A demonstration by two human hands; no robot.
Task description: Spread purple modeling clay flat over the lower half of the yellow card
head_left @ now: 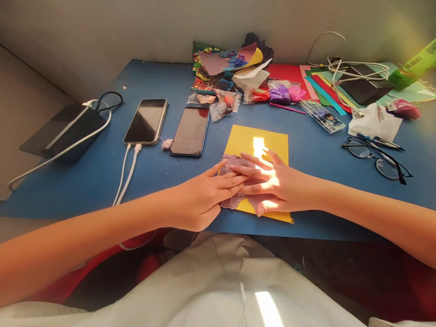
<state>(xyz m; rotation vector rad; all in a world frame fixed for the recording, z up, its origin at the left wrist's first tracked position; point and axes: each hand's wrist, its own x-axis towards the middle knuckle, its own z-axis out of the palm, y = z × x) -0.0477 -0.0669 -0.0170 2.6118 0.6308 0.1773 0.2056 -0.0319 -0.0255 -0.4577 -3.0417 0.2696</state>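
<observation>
You have both hands over a mauve, clay-like layer on the left part of a yellow sheet, which lies at the near edge of the blue table. Your left hand comes in from the left, its fingers stretched out, the index finger apart and the others close together, on the mauve layer. Your right hand lies palm down from the right, fingers fanned wide; they overlap the left fingertips. I cannot tell whether either hand pinches any of the layer. Left of the sheet you have a dark-screened phone, and farther left a larger phone with white cables. Glasses lie to the right, just nearer than a pen. Beyond the sheet, a purple packet lies near a pink stick.
</observation>
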